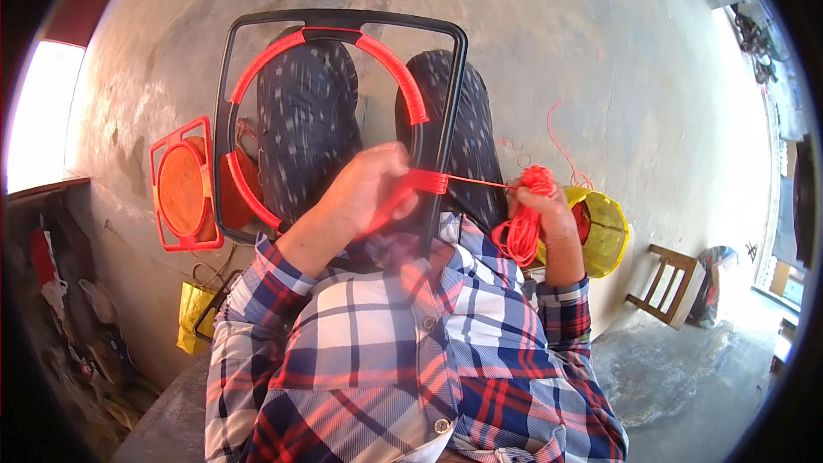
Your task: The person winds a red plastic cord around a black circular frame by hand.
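Note:
A black rectangular frame (343,15) with a round ring inside it rests over my lap. Red cord wrapping (396,69) covers several stretches of the ring. My left hand (364,189) is closed at the ring's near right part, its fingertips partly smeared by motion. Beside it, red turns (429,181) go round the frame's right bar. From these a single strand runs taut to my right hand (549,213), which is closed around a looped bundle of red cord (519,242). Blurred red strands hang below my left fingers.
On the left stands a red frame (207,206) with an orange-brown disc, and behind me a yellow bag (195,313). A yellow see-through container (609,231) is beside my right hand, with loose red cord (561,147) on the floor beyond. Farther right is a small wooden stool (664,287).

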Tool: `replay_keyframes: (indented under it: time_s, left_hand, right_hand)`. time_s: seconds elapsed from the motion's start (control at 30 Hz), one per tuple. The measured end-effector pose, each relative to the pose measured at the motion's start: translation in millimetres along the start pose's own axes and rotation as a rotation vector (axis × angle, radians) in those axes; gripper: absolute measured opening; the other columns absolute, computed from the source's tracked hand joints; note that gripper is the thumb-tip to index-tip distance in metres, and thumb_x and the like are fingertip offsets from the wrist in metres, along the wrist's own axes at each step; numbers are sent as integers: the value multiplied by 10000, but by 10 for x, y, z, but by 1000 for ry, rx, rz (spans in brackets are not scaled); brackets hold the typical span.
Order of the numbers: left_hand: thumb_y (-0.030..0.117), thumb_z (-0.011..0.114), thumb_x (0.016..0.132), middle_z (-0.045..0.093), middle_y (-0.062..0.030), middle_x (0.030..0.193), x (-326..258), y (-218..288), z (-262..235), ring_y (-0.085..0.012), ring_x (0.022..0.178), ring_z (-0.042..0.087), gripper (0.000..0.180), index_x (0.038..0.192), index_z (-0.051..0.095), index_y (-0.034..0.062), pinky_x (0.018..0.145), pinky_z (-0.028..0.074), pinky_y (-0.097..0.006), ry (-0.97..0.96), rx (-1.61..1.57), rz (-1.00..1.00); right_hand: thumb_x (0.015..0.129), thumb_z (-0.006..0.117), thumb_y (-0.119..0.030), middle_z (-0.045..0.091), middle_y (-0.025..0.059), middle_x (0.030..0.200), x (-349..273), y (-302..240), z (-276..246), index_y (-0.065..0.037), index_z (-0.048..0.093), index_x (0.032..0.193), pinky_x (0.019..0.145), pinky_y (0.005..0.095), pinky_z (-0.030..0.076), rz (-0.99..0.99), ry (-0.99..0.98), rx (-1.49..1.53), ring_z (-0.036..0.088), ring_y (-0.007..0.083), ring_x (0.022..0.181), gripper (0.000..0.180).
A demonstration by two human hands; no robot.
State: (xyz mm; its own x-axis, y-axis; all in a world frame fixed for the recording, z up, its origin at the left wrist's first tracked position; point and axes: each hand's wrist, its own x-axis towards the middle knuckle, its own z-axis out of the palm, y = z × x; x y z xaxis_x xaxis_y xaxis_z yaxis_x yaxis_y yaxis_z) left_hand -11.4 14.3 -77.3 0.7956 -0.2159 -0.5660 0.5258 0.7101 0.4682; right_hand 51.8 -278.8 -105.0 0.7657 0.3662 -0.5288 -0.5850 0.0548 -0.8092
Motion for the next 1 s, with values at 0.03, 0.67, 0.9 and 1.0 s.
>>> replay_keyframes:
  time_s: [0.03,0.67,0.9,1.0]
  left_hand:
    - [123,511,782,528,-111,648,2,4,-7,-261,483,528,86,800,436,84,414,373,-349,-4,-8,6]
    - [143,513,880,581,-68,1039,-13,-118,279,-166,922,581,326,1177,485,13,782,492,-295,58,253,519]
    - [-61,437,771,586,-89,1094,105,-63,84,-184,941,622,415,1178,487,4,832,527,-339,136,165,244]
    - [-125,411,774,621,-119,1136,93,-21,147,-214,995,649,505,1262,479,-12,888,528,-351,105,201,82]
  right_hand:
    - [829,655,-98,619,26,732,19,28,-165,-62,595,844,575,262,459,-9,136,12,583,111,621,72]
    - [711,745,-116,610,75,1079,253,-727,1070,-138,569,1157,788,364,499,-1152,-136,-1309,621,225,963,479]
    - [581,818,-144,595,68,1143,434,-418,703,-128,600,1004,852,421,464,-1221,268,-886,534,295,1110,476]
    - [584,799,-171,591,117,1120,322,-292,651,-48,641,857,876,430,456,-1032,-5,-1216,518,339,1105,338]
